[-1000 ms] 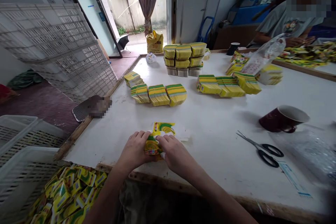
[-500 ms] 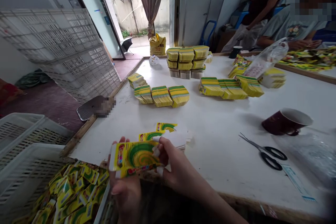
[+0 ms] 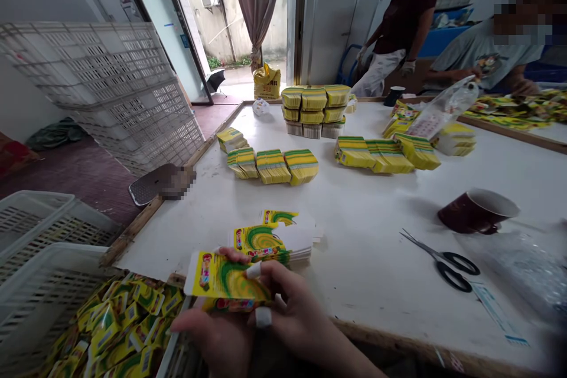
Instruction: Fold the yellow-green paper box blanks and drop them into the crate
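A yellow-and-green printed carton [image 3: 221, 277] is held between both hands above the table's near edge. My left hand [image 3: 221, 331] cradles it from below, fingertips curled over its far edge and the thumb stretched out to the left. My right hand [image 3: 292, 301], with white tape on several fingertips, grips the carton's right end. Just beyond lies a pile of flat printed cartons [image 3: 259, 240], partly white side up. Below my left hand, a white crate holds many small yellow cartons [image 3: 106, 325].
Bundled carton stacks [image 3: 272, 166] stand across the white table, more [image 3: 385, 153] to the right. Scissors [image 3: 443, 260], a dark mug [image 3: 478, 211] and clear plastic [image 3: 518, 266] lie at right. White crates [image 3: 39, 218] border the left. Two people are beyond the table.
My left hand has shifted, its thumb swinging out left and its fingers now over the carton's far edge. The carton is slightly lower. The standing person at the back has turned and moved left.
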{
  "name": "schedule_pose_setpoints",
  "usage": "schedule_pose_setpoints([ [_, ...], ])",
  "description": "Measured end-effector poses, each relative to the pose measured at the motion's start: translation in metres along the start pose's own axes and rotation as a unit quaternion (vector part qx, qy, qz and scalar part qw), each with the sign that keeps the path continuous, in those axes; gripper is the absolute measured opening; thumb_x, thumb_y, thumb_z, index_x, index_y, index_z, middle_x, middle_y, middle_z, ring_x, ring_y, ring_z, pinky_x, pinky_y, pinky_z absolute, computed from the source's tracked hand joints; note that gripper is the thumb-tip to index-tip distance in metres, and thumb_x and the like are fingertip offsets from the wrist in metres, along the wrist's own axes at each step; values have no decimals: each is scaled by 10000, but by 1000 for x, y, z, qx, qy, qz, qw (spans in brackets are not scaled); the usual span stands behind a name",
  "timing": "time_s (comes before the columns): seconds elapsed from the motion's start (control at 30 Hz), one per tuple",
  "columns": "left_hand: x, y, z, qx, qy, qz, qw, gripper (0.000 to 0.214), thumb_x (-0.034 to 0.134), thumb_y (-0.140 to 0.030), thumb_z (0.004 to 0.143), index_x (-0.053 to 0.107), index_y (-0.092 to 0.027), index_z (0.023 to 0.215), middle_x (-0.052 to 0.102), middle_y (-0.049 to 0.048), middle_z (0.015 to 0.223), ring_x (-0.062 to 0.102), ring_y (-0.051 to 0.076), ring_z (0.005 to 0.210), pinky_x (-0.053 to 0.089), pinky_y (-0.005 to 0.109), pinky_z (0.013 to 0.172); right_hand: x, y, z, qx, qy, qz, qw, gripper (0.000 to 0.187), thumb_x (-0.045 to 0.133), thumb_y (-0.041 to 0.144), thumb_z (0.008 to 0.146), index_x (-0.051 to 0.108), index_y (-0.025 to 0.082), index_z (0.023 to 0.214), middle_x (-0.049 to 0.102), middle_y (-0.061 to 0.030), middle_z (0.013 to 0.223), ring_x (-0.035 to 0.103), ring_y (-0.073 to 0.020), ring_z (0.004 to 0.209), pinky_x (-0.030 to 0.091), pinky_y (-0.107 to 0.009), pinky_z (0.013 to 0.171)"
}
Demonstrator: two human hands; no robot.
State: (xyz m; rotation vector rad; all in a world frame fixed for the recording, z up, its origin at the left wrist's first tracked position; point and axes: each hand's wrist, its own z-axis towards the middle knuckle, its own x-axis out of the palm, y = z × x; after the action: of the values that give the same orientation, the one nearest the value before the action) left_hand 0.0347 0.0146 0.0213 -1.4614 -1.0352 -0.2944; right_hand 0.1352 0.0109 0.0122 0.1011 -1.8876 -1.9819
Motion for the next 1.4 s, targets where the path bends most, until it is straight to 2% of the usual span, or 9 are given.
schedule_pose_setpoints([
  [0.23, -18, 11, 11, 4, -35, 103, 994, 332, 866, -432, 601, 757, -227, 838, 761, 22, 840, 705, 185, 728, 586, 279, 666, -20, 16, 4, -12, -34, -22, 999, 215, 741, 314, 769, 630, 198, 912, 547, 29, 735, 537, -138, 679, 445, -231, 626],
  [0.47, -19, 11, 16, 64, -7, 109, 992, 278, 870, -422, 610, 751, -239, 782, 769, -12, 790, 713, 157, 716, 588, 238, 669, -27, 18, 2, -153, -92, -218, 959, 61, 603, 168, 850, 658, 194, 842, 624, 4, 729, 547, -135, 649, 436, -224, 614],
  [0.63, -20, -25, 16, 109, 87, 193, 971, 403, 719, -498, 776, 717, -243, 1088, 755, 64, 1043, 711, 222, 907, 588, 330, 795, -51, 35, -6, -127, 17, -337, 933, 280, 537, 40, 841, 702, 221, 976, 680, -40, 878, 614, -172, 782, 480, -259, 695],
  [0.77, -27, -57, 10, 168, 197, 370, 892, 501, 735, -496, 750, 695, -227, 1172, 701, 115, 1200, 634, 334, 1132, 517, 441, 966, -59, 50, -13, -113, 100, -480, 864, 335, 531, 14, 873, 713, 270, 991, 688, -29, 886, 595, -203, 844, 479, -324, 759],
  [0.93, -24, -47, 5, 61, 393, 557, 729, 928, 917, -348, 505, 556, -304, 1358, 644, 102, 1306, 593, 393, 1189, 499, 498, 986, -44, 57, -16, -168, 165, -513, 825, 98, 617, 211, 935, 693, 273, 947, 702, 0, 897, 610, -196, 939, 377, -440, 1052],
  [1.03, -23, -28, 6, 39, 402, 563, 721, 680, 809, -298, 675, 565, -274, 1309, 664, 110, 1261, 641, 340, 1128, 537, 446, 929, -44, 47, -21, -198, 91, -484, 847, 306, 627, 146, 901, 629, 300, 1164, 655, -42, 1185, 532, -243, 1212, 166, -521, 1196],
  [1.17, -33, -9, 0, 118, 314, 603, 724, 728, 799, -301, 666, 487, -211, 1317, 692, 143, 1178, 686, 328, 1011, 571, 422, 828, -46, 26, -25, -147, -95, -333, 927, 661, 640, 241, 871, 354, 242, 1466, 402, -143, 1496, 350, -316, 1406, 309, -506, 1153],
  [1.27, -35, 2, -10, 154, 326, 599, 715, 791, 774, -268, 676, 395, -236, 1369, 672, 127, 1221, 670, 309, 1056, 553, 418, 867, -39, 15, -21, -16, -70, -143, 987, 521, 541, 359, 937, 434, 225, 1429, 542, -136, 1395, 501, -303, 1307, 433, -457, 1075],
  [1.4, -31, 5, -15, 191, 346, 612, 685, 707, 714, -195, 703, 368, -269, 1316, 649, 107, 1238, 660, 288, 1077, 548, 401, 861, -31, 9, -11, 81, -14, -13, 997, 510, 558, 476, 918, 531, 245, 1372, 610, -100, 1345, 572, -295, 1244, 437, -463, 1073],
])
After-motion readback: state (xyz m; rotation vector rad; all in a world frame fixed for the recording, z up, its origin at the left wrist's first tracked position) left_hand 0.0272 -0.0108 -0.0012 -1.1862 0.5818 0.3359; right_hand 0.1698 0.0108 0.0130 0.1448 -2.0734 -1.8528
